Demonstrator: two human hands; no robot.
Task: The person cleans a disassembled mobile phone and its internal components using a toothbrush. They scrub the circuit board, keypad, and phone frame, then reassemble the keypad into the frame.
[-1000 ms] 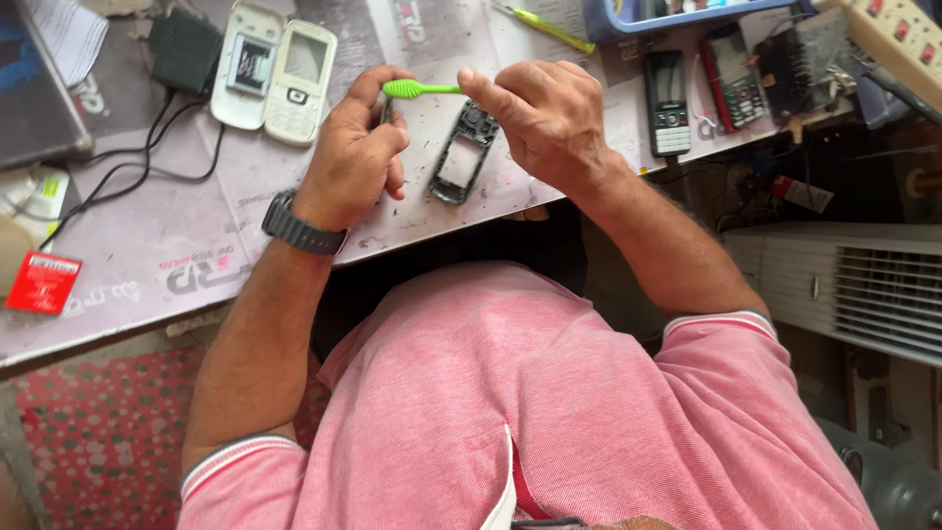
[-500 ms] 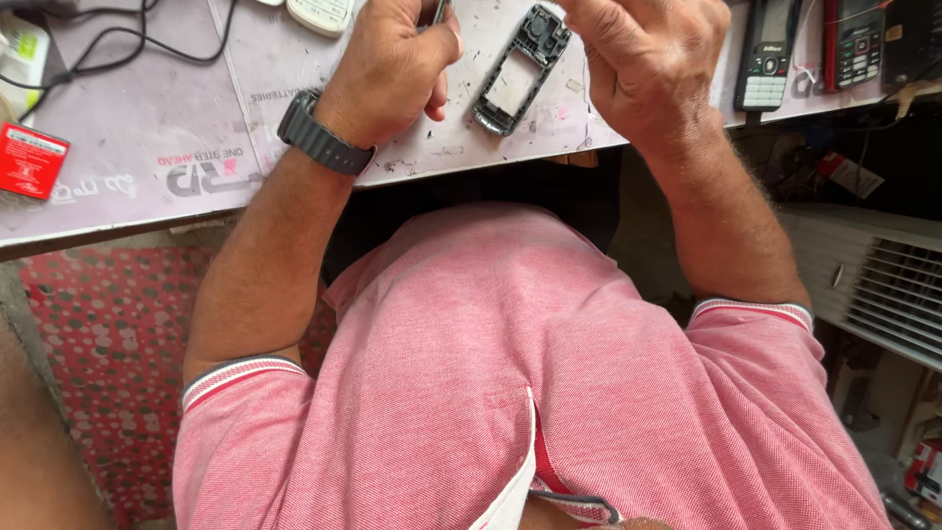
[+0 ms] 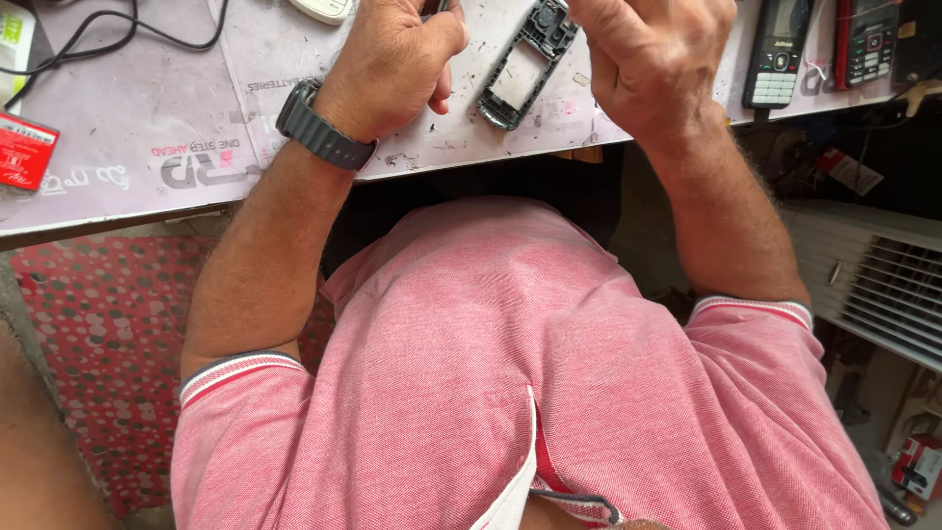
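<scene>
Looking down: pink polo shirt point(image 3: 510, 373) fills the lower frame.
Left hand point(image 3: 397, 59): upper centre, grip clenched over the table point(image 3: 128, 147); a dark sliver shows at the fingertips, what it is cannot be told; grey wristwatch point(image 3: 319, 128) on the wrist.
Right hand point(image 3: 653, 59): upper right of centre, fingers curled; whether it holds anything cannot be told.
Phone frame point(image 3: 520, 64): dark, empty, lying between both hands on the table.
Farther: black keypad phone point(image 3: 775, 49) at upper right, red battery pack point(image 3: 25, 147) at left edge.
</scene>
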